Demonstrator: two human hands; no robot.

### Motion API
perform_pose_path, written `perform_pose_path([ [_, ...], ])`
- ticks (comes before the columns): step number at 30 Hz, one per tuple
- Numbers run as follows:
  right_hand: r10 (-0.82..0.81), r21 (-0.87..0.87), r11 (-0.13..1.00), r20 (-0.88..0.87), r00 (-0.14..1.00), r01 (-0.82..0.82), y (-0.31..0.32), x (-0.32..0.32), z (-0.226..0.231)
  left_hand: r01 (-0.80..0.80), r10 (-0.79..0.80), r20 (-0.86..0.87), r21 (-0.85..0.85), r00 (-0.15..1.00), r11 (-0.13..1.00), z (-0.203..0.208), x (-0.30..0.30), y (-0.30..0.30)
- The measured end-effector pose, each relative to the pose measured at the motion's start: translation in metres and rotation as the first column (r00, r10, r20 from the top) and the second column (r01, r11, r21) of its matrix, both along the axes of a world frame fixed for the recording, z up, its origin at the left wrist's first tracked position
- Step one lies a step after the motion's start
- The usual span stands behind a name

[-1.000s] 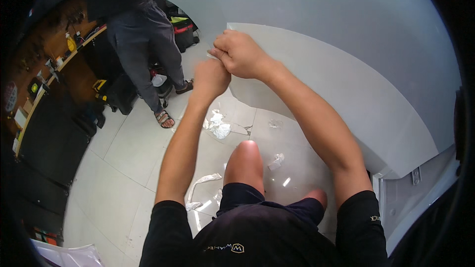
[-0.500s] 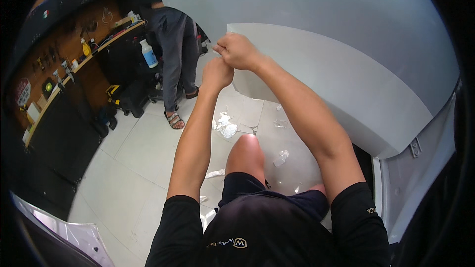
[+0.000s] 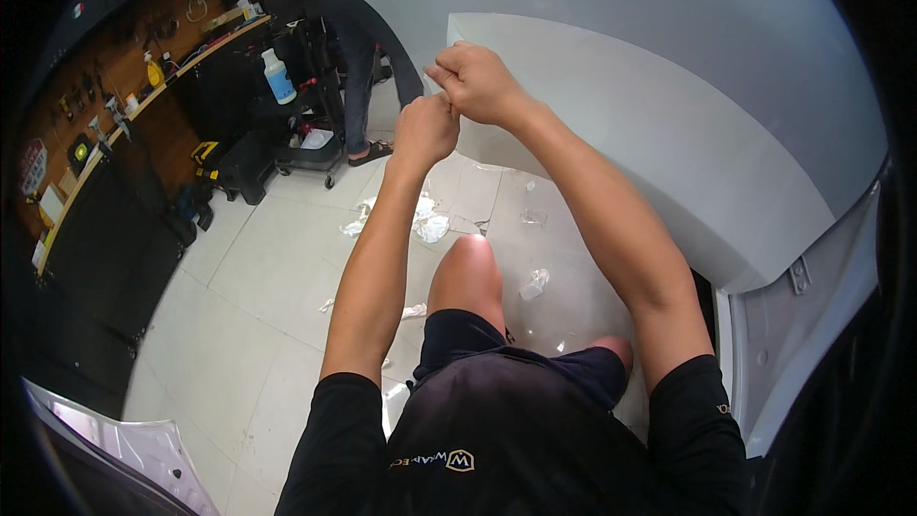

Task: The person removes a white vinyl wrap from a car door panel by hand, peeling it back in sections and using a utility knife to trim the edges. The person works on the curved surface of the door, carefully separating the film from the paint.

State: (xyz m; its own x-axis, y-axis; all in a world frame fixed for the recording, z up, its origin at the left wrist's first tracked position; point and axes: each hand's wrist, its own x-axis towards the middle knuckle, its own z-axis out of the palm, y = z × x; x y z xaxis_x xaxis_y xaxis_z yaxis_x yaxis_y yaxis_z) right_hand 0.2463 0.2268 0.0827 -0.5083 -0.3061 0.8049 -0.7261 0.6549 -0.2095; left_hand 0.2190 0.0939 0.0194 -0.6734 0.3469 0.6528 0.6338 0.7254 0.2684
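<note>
both hands raised at corner of white panel point(image 3: 611, 124). left hand point(image 3: 425, 129) fisted; right hand point(image 3: 478, 83) fisted, touching left; both seem to pinch thin film at panel edge, film itself too small to confirm. advice: keep grip close to edge, pull evenly, low angle. containers: blue-capped bottle point(image 3: 278, 75) on black cart point(image 3: 310, 148), contents not visible. film scraps point(image 3: 430, 225) on floor.

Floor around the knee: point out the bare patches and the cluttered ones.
Bare tiles lie left of the left forearm, toward the dark bench. Crumpled film scraps crowd the floor between knee and white panel.
</note>
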Motion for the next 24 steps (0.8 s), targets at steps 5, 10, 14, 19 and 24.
perform_pose_path([
  [5, -0.042, 0.059, 0.997, 0.008, 0.999, 0.042, 0.003, 0.010, -0.004, -0.023, 0.024, 0.009, -0.049, 1.000, 0.999, -0.005, 0.009, 0.000],
  [10, -0.007, 0.078, 0.997, -0.030, 1.000, 0.010, 0.010, 0.017, -0.007, -0.030, 0.030, 0.007, -0.029, 1.000, 0.999, -0.005, 0.021, 0.004],
  [14, 0.026, 0.023, 0.999, -0.036, 0.999, -0.025, 0.011, 0.028, -0.012, 0.033, -0.031, -0.044, 0.029, 0.999, 0.999, -0.011, 0.028, 0.003],
  [19, 0.029, -0.017, 0.999, -0.009, 1.000, -0.030, 0.015, 0.044, -0.016, 0.041, -0.040, -0.019, 0.021, 0.999, 0.999, -0.016, 0.041, 0.004],
  [24, 0.072, -0.070, 0.995, -0.051, 0.996, -0.075, 0.020, 0.063, -0.021, 0.090, -0.088, -0.029, 0.057, 0.996, 0.994, -0.018, 0.058, 0.007],
])
